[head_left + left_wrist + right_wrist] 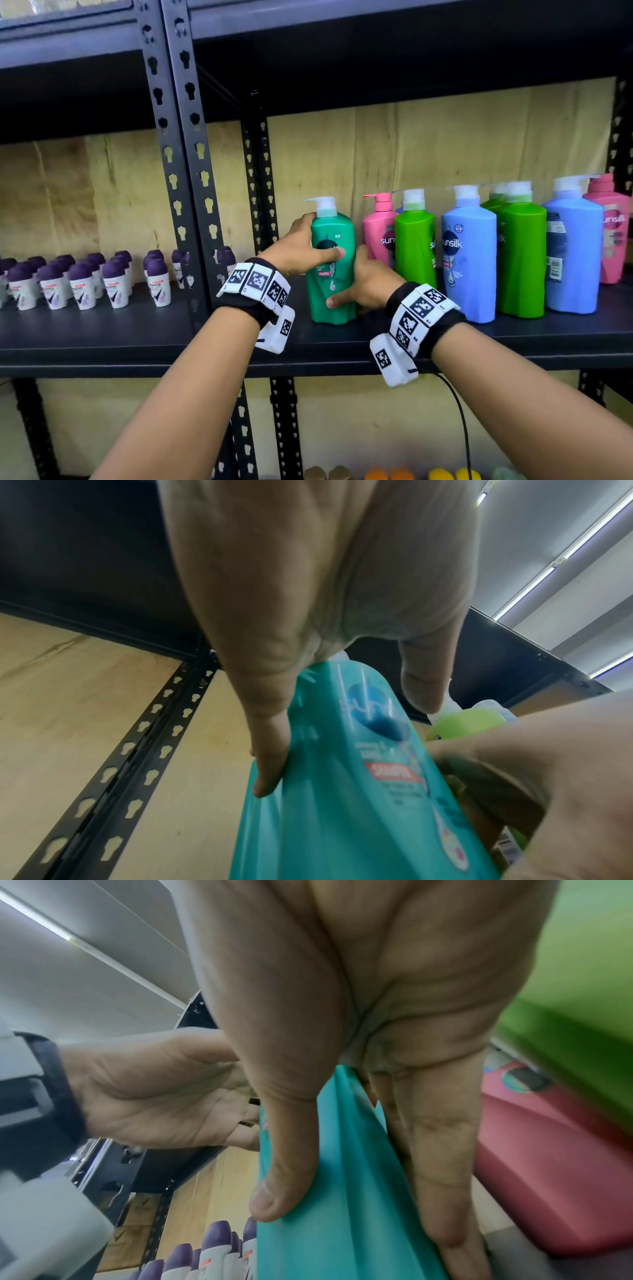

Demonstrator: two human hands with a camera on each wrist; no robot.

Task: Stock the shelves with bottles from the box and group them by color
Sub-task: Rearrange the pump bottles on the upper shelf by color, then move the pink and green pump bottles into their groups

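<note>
both forearms reach over the front edge of the dark shelf [137,335], and between them stands the teal bottle [332,267], upright with its base on the shelf, just left of a mixed row. left hand [301,246] wraps its upper body, thumb across the label and fingers round the far side; right hand [363,284] clasps the lower part, thumb in front and fingers behind. so both hands are clamped on the one bottle. this looks like the placing step, bottle set down but not released. beside it the pink bottle [376,233], green bottle [414,240] and blue bottle [469,253] stand unsorted, so the next move likely calls for letting go without tipping it, then shifting neighbours so like colours stand together. small purple-capped roll-ons [82,281] sit well apart to the left.
</note>
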